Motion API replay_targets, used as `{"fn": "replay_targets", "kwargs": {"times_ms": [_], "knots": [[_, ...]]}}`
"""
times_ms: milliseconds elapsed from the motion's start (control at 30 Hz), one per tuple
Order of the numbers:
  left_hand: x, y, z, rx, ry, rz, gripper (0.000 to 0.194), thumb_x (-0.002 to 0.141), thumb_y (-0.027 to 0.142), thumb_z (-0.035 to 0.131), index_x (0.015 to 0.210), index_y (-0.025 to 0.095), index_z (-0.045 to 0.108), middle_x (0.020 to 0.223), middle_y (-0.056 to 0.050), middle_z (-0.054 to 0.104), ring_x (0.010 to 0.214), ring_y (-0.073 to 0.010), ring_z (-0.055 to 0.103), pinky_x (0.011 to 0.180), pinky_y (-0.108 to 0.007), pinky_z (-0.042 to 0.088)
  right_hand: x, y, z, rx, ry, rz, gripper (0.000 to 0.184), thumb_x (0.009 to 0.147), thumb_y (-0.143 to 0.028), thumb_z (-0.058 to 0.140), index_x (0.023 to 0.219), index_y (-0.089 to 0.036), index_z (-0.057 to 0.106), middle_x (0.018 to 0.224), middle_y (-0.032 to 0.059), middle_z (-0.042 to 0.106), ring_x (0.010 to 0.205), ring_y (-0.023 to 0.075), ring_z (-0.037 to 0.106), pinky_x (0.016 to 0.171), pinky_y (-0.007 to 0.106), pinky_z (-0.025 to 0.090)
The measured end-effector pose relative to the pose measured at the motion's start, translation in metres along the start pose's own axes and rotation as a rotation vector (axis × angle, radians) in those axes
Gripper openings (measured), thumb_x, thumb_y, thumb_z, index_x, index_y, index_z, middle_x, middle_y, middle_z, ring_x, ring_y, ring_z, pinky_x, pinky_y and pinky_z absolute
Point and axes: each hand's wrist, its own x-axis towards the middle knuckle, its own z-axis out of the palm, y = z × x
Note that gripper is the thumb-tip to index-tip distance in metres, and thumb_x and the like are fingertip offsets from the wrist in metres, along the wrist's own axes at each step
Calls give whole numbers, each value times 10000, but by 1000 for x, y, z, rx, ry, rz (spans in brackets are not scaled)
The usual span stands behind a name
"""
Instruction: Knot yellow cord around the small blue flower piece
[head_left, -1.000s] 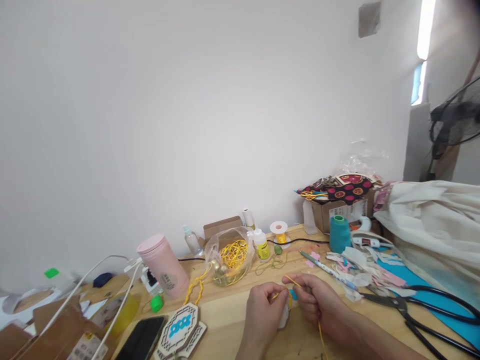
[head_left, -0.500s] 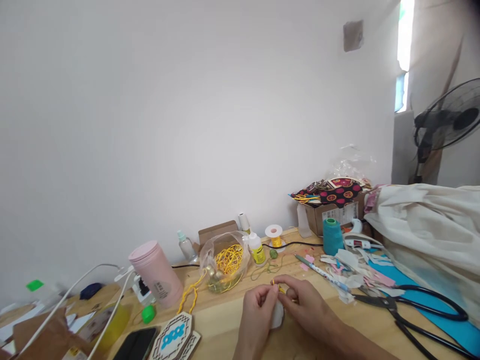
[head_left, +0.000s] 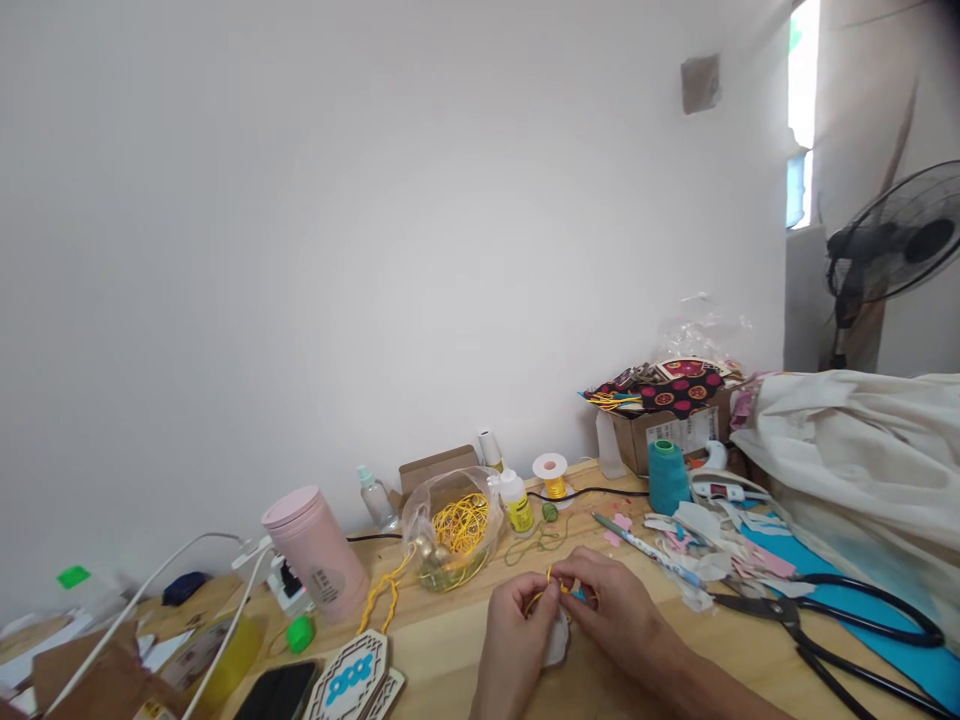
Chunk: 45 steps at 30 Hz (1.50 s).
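Close together over the front of the wooden table, my left hand (head_left: 517, 635) and my right hand (head_left: 619, 610) both pinch a yellow cord (head_left: 550, 574). A small loop of it rises between the fingertips. Below the fingers hangs a pale, flat piece with a rounded edge (head_left: 556, 640), partly hidden by my left hand. A bit of blue shows by the right fingers. Left of my hands lie octagonal wooden pendants (head_left: 352, 675) with a blue pattern and yellow cord.
A clear bag (head_left: 450, 530) holds yellow cord and gold bells. Behind my hands stand a glue bottle (head_left: 516, 502) and a yellow cord spool (head_left: 553, 480). Black scissors (head_left: 787, 610), a pen (head_left: 645, 550), paper scraps and teal thread (head_left: 667, 478) lie right. A pink cup (head_left: 319, 550) and phone (head_left: 277, 690) are left.
My fingers have shifted slightly on the yellow cord, and more of its loop and the blue bit show now. The whole view has moved a little.
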Motion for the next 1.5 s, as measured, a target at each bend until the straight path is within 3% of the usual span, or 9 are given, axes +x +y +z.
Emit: {"fn": "replay_targets", "kwargs": {"times_ms": [300, 633, 1100, 1500], "knots": [[2, -4, -1, 80, 54, 50, 213, 666, 274, 531, 719, 120, 667, 694, -79, 674, 645, -190, 574, 595, -262, 433, 1, 6, 1, 28, 4, -15, 151, 717, -208, 476, 806, -223, 596, 730, 16, 573, 690, 143, 499, 597, 223, 354], [1, 1, -3, 26, 101, 18, 158, 617, 207, 567, 714, 133, 667, 742, -74, 683, 717, -206, 593, 687, -301, 448, -2, 5, 0, -4, -29, -6, 237, 690, -193, 485, 898, -257, 580, 696, 5, 559, 605, 133, 469, 551, 227, 339], [1, 1, -1, 44, 75, 23, 148, 600, 228, 588, 678, 125, 662, 673, -68, 676, 657, -192, 584, 624, -270, 448, -2, 0, -2, -2, -22, -22, 180, 703, -184, 470, 825, -236, 592, 673, 3, 558, 628, 134, 471, 552, 217, 325], [3, 1, -3, -64, 134, -16, 133, 528, 219, 646, 613, 118, 656, 630, -70, 674, 625, -190, 588, 620, -281, 449, -2, -3, -3, -28, -29, -9, 169, 690, -191, 478, 810, -233, 589, 661, -7, 557, 622, 130, 476, 540, 209, 317]]}}
